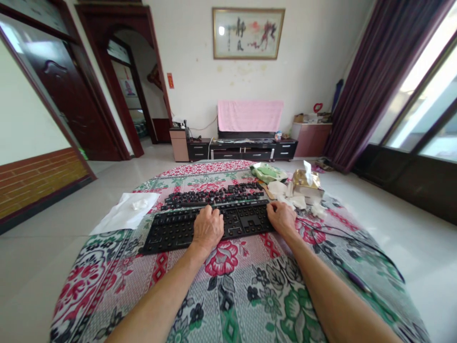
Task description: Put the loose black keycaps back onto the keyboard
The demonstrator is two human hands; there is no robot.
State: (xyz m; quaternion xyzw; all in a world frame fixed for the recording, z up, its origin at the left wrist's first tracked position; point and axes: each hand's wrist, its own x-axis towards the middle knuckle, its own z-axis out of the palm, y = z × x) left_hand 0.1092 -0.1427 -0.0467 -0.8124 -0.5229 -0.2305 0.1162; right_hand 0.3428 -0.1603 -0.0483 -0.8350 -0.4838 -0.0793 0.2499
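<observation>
A black computer keyboard point(171, 231) lies on the flowered tablecloth, many of its keycaps off and the bare key posts showing. Over its middle is my left hand point(209, 226), fingers curled down at the upper key rows; whatever the fingertips pinch is hidden. My right hand point(283, 218) is closed around the keyboard's upper right end. Just behind the keyboard, loose black keycaps point(214, 195) are spread in a long heap. Some keys still sit along the keyboard's top left row.
White paper point(124, 212) with a crumpled tissue lies at left. At back right are a green packet point(268, 172), a gold tissue box point(307, 185) and crumpled tissues point(317, 210). A black cable point(357, 234) runs across the right side of the tablecloth point(228, 295).
</observation>
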